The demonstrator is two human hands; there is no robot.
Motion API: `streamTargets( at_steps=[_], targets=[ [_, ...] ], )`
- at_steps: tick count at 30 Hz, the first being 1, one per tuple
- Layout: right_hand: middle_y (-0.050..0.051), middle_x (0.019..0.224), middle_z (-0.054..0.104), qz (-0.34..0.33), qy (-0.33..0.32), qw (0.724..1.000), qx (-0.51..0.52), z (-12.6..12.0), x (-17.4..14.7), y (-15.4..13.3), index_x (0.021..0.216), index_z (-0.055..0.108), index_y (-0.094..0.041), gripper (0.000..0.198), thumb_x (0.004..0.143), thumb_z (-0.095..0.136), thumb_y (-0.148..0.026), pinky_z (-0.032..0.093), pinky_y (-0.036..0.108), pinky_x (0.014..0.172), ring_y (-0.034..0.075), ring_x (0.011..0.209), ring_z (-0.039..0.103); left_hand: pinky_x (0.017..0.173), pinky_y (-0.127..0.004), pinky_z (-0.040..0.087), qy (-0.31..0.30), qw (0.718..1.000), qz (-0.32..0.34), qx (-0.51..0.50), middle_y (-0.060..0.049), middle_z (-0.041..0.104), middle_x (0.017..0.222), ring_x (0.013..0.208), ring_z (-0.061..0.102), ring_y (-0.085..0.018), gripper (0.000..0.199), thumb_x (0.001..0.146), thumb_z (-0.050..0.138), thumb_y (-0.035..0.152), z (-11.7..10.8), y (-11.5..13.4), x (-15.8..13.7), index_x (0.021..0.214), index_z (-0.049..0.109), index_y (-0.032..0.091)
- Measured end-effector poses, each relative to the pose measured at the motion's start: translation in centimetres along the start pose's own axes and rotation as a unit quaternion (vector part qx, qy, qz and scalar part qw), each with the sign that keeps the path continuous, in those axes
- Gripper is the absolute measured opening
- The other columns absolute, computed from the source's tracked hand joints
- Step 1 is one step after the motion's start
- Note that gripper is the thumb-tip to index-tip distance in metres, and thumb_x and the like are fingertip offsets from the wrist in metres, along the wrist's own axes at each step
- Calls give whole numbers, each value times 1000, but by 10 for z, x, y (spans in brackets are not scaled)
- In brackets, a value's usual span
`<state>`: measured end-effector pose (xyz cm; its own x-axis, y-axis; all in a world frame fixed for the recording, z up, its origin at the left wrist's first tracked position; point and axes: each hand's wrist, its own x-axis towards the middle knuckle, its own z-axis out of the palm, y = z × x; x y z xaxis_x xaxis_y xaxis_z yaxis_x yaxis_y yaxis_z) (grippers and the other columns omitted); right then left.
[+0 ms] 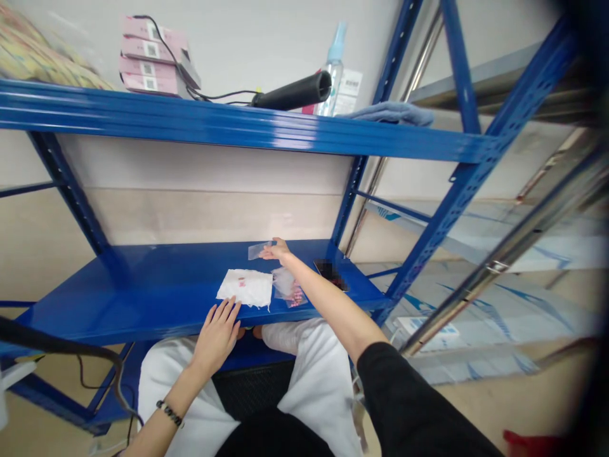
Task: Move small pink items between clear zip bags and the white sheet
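Note:
My right hand (pixel 276 249) reaches out over the blue shelf and pinches a small clear plastic bag (pixel 255 252) near the back. A white cloth pouch (pixel 254 289) with a small pink print lies flat in front of me, strings at its lower edge. The fingertips of my left hand (pixel 219 331) rest at the pouch's lower left corner; its fingers are stretched out and hold nothing. Right of the pouch, under my right forearm, lies another clear plastic bag (pixel 295 296) with small pink and red pieces. My forearm partly hides it.
A dark, blurred-out flat object (pixel 332 274) lies at the right on the blue shelf (pixel 157 285). Above runs an upper shelf beam (pixel 190 127), carrying pink boxes (pixel 150 57), a black tube (pixel 295 92), a spray bottle (pixel 333 70) and a blue cloth (pixel 392 113).

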<state>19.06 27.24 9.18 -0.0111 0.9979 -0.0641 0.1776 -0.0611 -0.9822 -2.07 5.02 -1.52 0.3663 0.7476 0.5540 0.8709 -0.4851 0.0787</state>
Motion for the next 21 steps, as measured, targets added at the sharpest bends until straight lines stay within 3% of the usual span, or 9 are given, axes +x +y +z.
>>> streamTargets(
  at_steps=[4, 7, 10, 15, 17, 21],
  targets=[
    [17, 110, 66, -2, 43, 996, -73, -4, 6, 12, 141, 25, -14, 74, 82, 69, -23, 60, 35, 75, 21, 90, 71, 110, -49, 32, 14, 999, -9, 28, -12, 49, 146, 130, 46, -30, 50, 96, 39, 24, -2, 9, -8, 146, 43, 20],
    [25, 131, 54, -23, 98, 983, -150, -18, 4, 17, 142, 29, -11, 72, 81, 66, -21, 51, 42, 95, 27, 117, 60, 109, -49, 32, 18, 999, -13, 33, -14, 53, 140, 127, 47, -31, 50, 95, 39, 21, -7, 15, -11, 145, 44, 18],
    [24, 137, 49, -62, 115, 967, -217, -35, -4, 22, 140, 36, -11, 60, 85, 57, -20, 42, 43, 104, 27, 124, 53, 109, -50, 31, 13, 999, -12, 38, -15, 56, 134, 127, 47, -32, 49, 94, 40, 20, -13, 20, -11, 143, 47, 18],
    [7, 114, 66, -119, -20, 941, -316, -63, -26, 32, 107, 67, -20, 31, 78, 71, -30, 46, 32, 94, 21, 106, 62, 103, -49, 36, -5, 999, -32, 34, -15, 56, 132, 120, 50, -31, 49, 95, 40, 20, -19, 28, -9, 143, 46, 20],
    [7, 110, 68, -134, -66, 924, -353, -75, -33, 34, 100, 71, -21, 33, 71, 79, -35, 45, 31, 94, 23, 107, 61, 103, -50, 36, -6, 998, -44, 35, -16, 55, 133, 121, 50, -32, 52, 94, 40, 19, -18, 30, -9, 146, 43, 22],
    [8, 111, 67, -153, -99, 893, -411, -95, -42, 35, 103, 73, -22, 46, 62, 86, -37, 43, 34, 95, 27, 110, 58, 109, -54, 29, 16, 999, -36, 33, -16, 48, 144, 133, 42, -35, 57, 93, 42, 17, -14, 36, -11, 149, 38, 22]
  ],
)
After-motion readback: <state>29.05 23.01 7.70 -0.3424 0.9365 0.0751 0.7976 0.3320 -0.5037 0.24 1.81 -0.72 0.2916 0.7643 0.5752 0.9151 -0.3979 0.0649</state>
